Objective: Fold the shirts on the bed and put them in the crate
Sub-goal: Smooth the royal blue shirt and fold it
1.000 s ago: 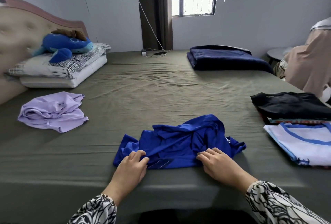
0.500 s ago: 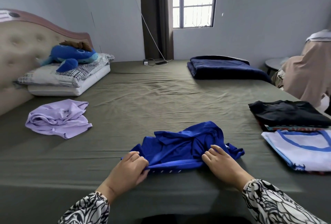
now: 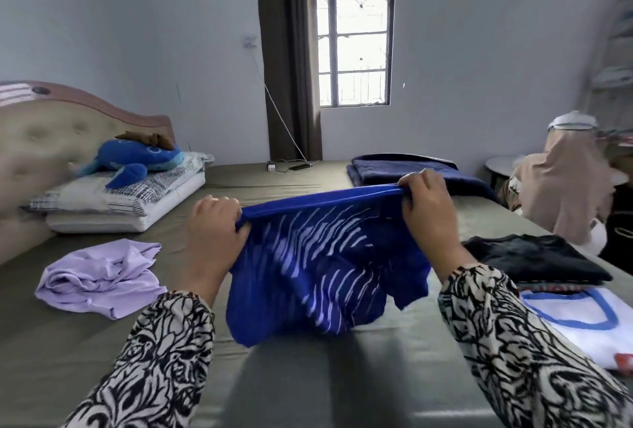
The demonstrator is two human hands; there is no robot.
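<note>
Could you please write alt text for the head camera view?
Both hands, left hand and right hand, hold a blue shirt up by its edge over the bed. A crumpled lilac shirt lies left, folded clothes right.

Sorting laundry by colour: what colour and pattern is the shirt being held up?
Royal blue shirt with slanted pale streaks, seen in the head view.
</note>
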